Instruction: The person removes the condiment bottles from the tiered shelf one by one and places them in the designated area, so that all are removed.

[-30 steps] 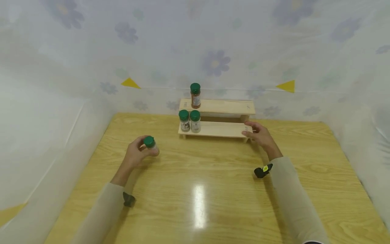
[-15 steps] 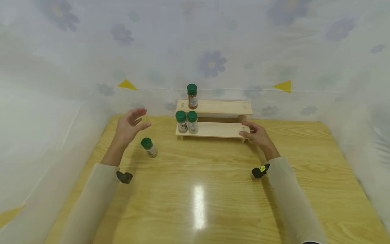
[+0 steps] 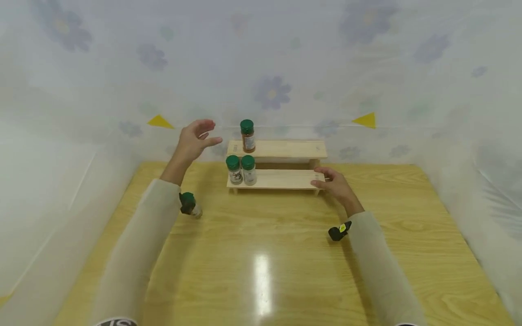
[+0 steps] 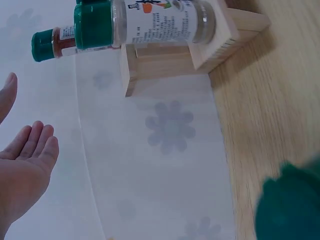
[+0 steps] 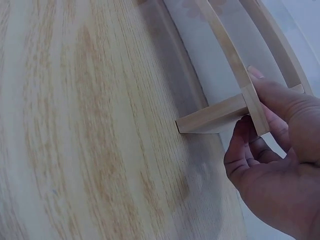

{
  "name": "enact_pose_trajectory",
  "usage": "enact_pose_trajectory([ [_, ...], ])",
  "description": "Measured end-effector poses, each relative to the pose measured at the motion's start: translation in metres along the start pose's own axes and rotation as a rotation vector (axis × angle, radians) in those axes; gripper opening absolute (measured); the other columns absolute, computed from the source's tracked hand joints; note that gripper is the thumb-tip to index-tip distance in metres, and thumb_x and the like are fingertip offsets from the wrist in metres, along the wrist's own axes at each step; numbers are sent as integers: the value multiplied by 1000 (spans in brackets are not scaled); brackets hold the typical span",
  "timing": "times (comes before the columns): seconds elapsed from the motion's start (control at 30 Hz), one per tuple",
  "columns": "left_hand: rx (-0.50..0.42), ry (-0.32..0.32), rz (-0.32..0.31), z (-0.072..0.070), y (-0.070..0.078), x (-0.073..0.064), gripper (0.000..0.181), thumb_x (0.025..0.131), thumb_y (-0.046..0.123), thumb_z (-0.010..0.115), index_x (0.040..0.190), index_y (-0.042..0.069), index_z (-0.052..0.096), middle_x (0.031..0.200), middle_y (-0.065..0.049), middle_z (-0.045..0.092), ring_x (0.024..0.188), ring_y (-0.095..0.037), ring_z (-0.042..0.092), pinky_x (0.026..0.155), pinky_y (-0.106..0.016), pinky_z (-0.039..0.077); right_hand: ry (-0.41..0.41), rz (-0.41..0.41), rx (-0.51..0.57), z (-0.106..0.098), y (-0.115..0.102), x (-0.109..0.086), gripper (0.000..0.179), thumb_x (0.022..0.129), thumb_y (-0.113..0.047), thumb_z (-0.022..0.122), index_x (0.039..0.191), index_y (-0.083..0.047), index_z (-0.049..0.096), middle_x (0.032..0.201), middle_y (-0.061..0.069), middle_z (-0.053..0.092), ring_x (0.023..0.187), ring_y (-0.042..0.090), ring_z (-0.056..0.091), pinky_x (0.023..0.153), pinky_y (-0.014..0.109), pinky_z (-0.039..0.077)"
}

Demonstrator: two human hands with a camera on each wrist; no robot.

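Observation:
A two-step wooden rack stands at the back of the table. My right hand grips the right end of its lower step, thumb on top and fingers curled below in the right wrist view. On the upper step's left end is a green-capped spice jar with red-brown contents. My left hand hangs in the air left of that jar, holding nothing, fingers spread from the thumb. Below my left wrist, another spice jar stands on the table, partly hidden by the wrist camera; its green cap shows blurred in the left wrist view.
Two green-capped spice jars, a left one and a right one, stand side by side on the lower step's left end. A flowered white curtain hangs directly behind the rack. The wood-grain table extends toward me.
My left hand has let go of the spice jar, leaving it on the table, then moved up and right toward the rack. My right hand keeps its grip. The view has shifted slightly.

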State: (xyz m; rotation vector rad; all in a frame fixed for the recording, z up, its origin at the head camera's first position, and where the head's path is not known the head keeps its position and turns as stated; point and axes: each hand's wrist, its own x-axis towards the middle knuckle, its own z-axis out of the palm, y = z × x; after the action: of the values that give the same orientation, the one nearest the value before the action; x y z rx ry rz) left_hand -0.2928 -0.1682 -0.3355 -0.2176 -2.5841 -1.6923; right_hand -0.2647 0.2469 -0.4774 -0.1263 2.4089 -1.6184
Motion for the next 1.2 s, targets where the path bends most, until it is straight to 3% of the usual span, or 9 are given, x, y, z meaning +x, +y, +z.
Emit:
enact_pose_trajectory([
  [0.27,-67,-43,-26,29,5,25,60,84,11,72,137,3,45,141,-14,48,133,-24,44,114,-34,36,-2,5,18,3,-3,0,63,88,-30,68,142,-10,42,150,15,34,132,34,36,103,49,40],
  [0.43,-91,-60,-17,44,6,31,58,85,11,72,135,3,46,139,-15,49,132,-26,45,110,-38,40,-1,10,26,4,-5,1,61,88,-30,69,141,-11,43,152,15,31,139,37,29,112,54,31],
  [0.63,-70,-86,-46,56,9,32,54,83,13,74,131,4,49,135,-14,52,130,-26,46,110,-42,40,-8,22,66,6,-7,2,60,88,-25,69,140,-9,44,151,16,31,137,37,30,110,53,34],
  [0.93,72,-66,-55,65,8,35,44,85,13,72,125,5,55,129,-14,58,125,-27,52,105,-42,46,-3,-2,92,11,-10,2,58,89,-18,68,140,-6,43,154,17,24,142,37,22,114,54,28],
  [1.2,158,-38,-59,59,10,32,39,86,17,71,121,4,58,126,-15,60,122,-28,54,100,-42,49,-24,6,85,12,-14,7,60,88,-23,69,140,-7,44,153,16,26,139,37,26,112,54,31],
])
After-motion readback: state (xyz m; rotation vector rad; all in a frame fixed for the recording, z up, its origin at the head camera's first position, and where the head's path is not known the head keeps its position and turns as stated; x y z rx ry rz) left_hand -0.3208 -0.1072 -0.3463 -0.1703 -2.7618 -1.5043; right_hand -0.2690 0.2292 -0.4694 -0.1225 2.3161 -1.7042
